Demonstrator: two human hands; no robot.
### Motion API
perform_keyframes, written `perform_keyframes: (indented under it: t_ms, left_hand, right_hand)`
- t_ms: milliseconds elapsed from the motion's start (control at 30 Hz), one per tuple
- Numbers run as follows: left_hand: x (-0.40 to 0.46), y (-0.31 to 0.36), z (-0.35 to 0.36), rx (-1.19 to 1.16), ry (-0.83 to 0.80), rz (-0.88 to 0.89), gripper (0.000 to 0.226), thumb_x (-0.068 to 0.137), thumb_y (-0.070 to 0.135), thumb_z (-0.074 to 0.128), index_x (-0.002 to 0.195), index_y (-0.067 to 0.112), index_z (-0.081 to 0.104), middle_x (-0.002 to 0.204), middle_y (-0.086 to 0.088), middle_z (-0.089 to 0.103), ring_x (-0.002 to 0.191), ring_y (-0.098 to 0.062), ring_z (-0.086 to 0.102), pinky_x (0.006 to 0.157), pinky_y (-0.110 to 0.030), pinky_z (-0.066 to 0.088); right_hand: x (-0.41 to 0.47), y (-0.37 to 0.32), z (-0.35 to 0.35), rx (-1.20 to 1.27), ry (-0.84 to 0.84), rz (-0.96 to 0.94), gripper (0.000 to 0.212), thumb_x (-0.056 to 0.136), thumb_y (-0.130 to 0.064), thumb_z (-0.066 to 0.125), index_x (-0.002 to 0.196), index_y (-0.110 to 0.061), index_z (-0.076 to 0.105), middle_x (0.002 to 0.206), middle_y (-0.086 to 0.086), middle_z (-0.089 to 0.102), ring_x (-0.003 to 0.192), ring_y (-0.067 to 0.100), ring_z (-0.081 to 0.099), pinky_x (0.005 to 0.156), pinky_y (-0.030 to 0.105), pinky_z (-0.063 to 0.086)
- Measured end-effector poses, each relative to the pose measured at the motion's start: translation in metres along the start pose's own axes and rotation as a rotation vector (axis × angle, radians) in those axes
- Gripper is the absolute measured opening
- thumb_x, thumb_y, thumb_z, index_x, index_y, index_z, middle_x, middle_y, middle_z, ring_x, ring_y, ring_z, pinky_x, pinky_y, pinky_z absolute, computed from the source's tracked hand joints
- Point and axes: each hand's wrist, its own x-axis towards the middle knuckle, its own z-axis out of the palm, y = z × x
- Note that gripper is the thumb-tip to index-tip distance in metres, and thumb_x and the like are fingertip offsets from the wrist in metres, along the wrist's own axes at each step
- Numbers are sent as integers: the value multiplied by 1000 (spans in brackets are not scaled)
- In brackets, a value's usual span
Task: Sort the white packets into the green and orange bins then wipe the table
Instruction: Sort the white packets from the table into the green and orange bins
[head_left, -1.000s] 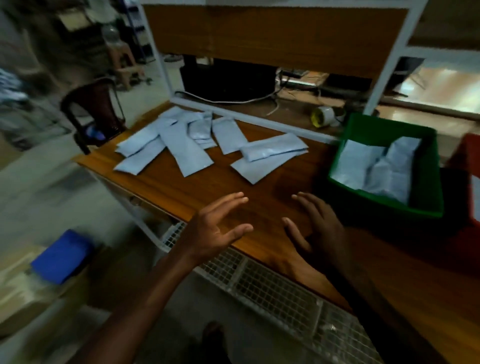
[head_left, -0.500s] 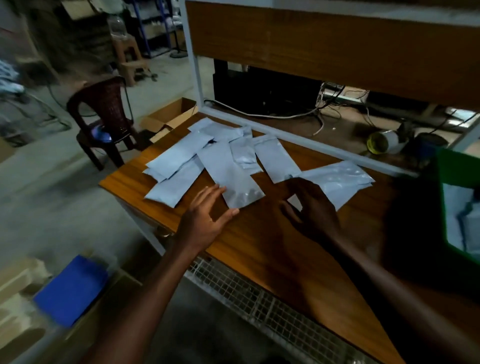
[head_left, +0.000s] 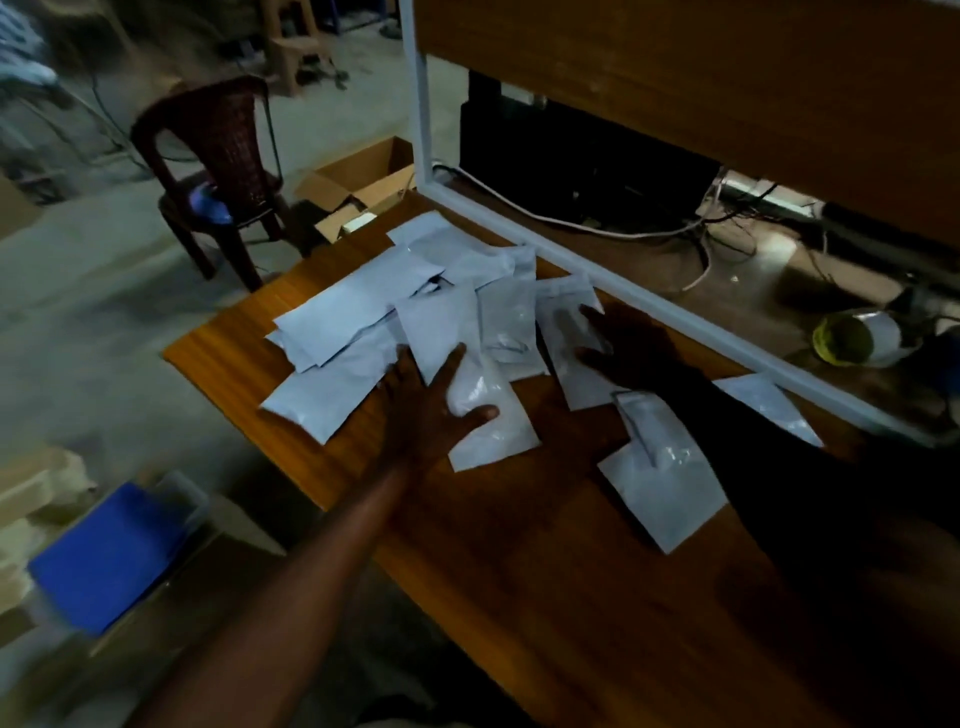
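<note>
I see the packets (head_left: 415, 312) heaped on the table (head_left: 519, 571), my left hand (head_left: 431, 410) on their near edge, my right hand (head_left: 631, 348) on their right side.

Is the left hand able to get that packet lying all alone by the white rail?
Probably not easily: the left hand rests on the pile, and the right hand and arm lie between it and the lone packet.

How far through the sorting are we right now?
Done: cannot tell, neither bin is in view. In hand: the left hand lies flat on one white packet and the right hand on another, neither lifted. Left: the packet pile on the table, then wiping.
</note>
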Motion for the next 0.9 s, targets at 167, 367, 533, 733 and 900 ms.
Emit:
perform_keyframes:
  t_ms: [167,367,533,733,900]
  left_hand:
    - [4,-3,7,76,43,73,89,76,87,45,151,49,18,161,-12,23,150,-32,8,117,-60,15]
    - [-1,0,1,144,234,199,79,83,78,48,148,34,40,152,-12,41,146,-33,26,116,-58,19]
    - [-6,10,-39,18,235,235,84,81,80,45,152,36,30,157,-7,36,150,-25,15,118,-53,8]
    - [-27,22,-82,-59,348,458,83,81,77,53,146,25,46,147,-10,49,144,-30,33,110,-58,28]
    - [-64,56,-77,-115,372,660,82,80,71,64,143,20,51,141,-14,55,136,-33,45,101,-59,40]
  right_hand:
    - [15,-6,12,69,-45,-3,99,70,-97,-2,154,-50,21,162,22,22,147,41,25,118,54,24]
    - [1,-13,25,17,97,43,69,99,-64,17,138,-26,60,143,27,51,135,47,45,108,64,34]
    - [-29,-24,-16,-4,209,91,58,97,-61,26,142,-37,54,145,21,52,139,44,41,102,59,42]
    - [-102,-54,-68,103,394,115,56,104,-54,29,142,-23,56,141,28,53,136,47,44,98,58,44]
    - [-216,-65,-82,93,466,264,58,101,-54,25,147,-29,48,153,20,43,146,39,30,110,59,32]
